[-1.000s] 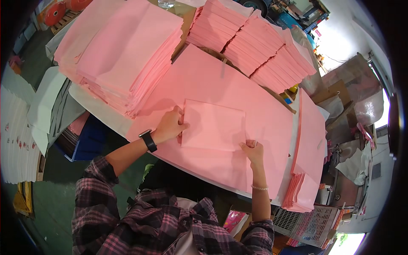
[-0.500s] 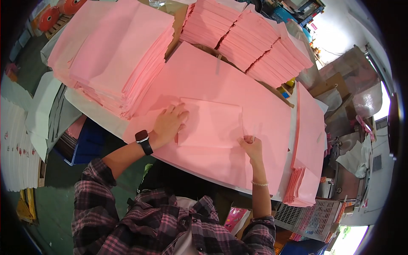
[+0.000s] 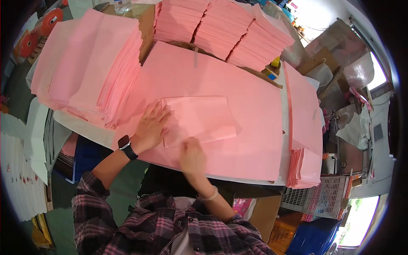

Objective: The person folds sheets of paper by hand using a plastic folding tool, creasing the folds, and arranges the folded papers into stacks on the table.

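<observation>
A folded pink paper sheet (image 3: 197, 117) lies on a wide pink work surface (image 3: 246, 157), its right end slightly raised and curved. My left hand (image 3: 149, 127), with a dark watch at the wrist, rests flat on the sheet's left edge, fingers spread. Over the sheet's lower edge, my right hand (image 3: 193, 158) is blurred by motion. Its fingers look curled into a fist, and whether anything is inside them is hidden.
A tall stack of pink sheets (image 3: 85, 63) stands at the left, with more pink stacks (image 3: 225, 29) at the back. Smaller folded pink pieces (image 3: 302, 168) lie at the right. A grey plastic crate (image 3: 325, 197) is below the right edge.
My right hand has moved left from the sheet's right edge to its lower edge. The sheet's right end has lifted. My left hand stays at the left edge; the whole view has shifted.
</observation>
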The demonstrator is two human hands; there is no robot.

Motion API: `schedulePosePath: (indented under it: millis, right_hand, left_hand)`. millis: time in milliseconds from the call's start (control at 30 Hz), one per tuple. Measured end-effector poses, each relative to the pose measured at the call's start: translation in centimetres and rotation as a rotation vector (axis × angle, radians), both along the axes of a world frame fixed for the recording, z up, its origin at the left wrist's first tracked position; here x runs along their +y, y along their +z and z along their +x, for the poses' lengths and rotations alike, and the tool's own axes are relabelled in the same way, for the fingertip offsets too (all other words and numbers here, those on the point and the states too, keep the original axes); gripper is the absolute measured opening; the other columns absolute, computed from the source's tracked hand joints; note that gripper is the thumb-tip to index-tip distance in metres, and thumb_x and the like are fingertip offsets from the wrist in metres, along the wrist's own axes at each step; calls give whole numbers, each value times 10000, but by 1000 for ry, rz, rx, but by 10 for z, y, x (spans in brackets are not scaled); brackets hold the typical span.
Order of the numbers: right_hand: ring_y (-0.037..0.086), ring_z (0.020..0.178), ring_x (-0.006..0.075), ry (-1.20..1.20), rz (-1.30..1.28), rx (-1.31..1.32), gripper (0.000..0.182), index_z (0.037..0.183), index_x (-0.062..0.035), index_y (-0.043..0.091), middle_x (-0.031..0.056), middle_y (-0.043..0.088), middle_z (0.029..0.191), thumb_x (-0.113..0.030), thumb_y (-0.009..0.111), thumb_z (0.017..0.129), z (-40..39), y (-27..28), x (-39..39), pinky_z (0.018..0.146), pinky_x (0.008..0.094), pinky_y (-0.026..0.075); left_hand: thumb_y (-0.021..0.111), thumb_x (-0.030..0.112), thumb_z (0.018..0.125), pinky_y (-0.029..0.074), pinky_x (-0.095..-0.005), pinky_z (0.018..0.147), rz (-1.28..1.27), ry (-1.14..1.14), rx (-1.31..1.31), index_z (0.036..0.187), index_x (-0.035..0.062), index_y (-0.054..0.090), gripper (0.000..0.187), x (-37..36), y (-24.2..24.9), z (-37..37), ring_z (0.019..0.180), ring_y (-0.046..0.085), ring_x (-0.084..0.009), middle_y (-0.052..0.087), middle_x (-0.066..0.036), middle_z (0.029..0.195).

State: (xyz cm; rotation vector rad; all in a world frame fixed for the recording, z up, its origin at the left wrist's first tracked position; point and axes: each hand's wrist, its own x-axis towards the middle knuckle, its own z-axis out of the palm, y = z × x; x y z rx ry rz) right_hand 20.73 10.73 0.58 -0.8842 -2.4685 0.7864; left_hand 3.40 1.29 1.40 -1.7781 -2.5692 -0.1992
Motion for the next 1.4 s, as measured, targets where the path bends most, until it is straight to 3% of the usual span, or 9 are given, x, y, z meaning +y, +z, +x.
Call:
schedulePosePath:
  millis: [267,467,533,633,733,933,1000,1267,1400]
  right_hand:
    - [615,781,327,-591,497,-234,109,946,-72,571,103,604,930,-112,592,847,104,22,159,627,445,494]
    - [634,748,311,346,394,-229,288,1083,-92,574,95,610,987,-114,643,805,72,52,135,581,427,513]
    - [642,742,304,535,424,-234,325,1115,-99,573,94,614,998,-114,647,798,54,48,136,576,424,518]
    - [656,715,275,600,634,-341,304,1164,-107,581,85,615,870,-187,577,871,48,32,145,532,414,526]
    - [681,711,258,613,588,-512,334,1161,-104,587,97,666,820,-220,615,849,46,42,127,526,391,531]
    - [685,734,164,803,-552,-133,278,1076,-53,589,58,694,809,-79,714,829,43,80,33,649,269,533]
    - [673,741,143,752,-560,-108,258,1067,-42,593,48,689,808,-61,706,835,43,88,36,653,258,527]
    - [648,747,97,461,-761,196,177,1033,-3,614,40,678,812,-40,673,870,44,85,53,670,229,511]
    - [655,748,100,482,-733,136,153,1025,-2,620,54,683,804,-48,659,885,44,91,45,680,238,518]
  left_hand:
    - [547,211,899,97,-517,1180,113,-2,-52,1469,120,366,605,-1,-7,-3,1449,187,-330,324,-94,1538]
    - [587,117,848,475,-433,929,273,5,-140,1231,54,595,388,0,5,14,1061,612,-271,604,-126,1246]
    - [609,75,825,517,-335,671,613,32,-684,1064,16,642,248,-11,22,56,763,624,-174,657,-97,1020]
    - [598,155,932,530,-294,712,486,191,-1700,1074,37,624,186,-22,8,105,875,631,-134,655,-67,1025]
    - [584,189,962,541,-304,733,376,579,-2063,1073,51,618,180,-25,19,117,899,641,-157,662,-54,995]
    - [599,121,905,512,-287,689,653,540,-1527,1037,41,625,157,-32,-8,84,838,633,-155,664,-71,949]
    - [603,75,862,490,-279,655,542,403,-972,1018,38,629,163,-46,-12,65,799,623,-151,658,-73,934]
    - [587,36,837,417,-252,603,900,297,-289,1024,36,663,201,-105,199,-70,692,518,-79,551,0,784]
    - [606,60,823,521,-385,786,933,445,-59,1127,1,629,311,-111,219,-149,910,669,-326,681,-173,1036]
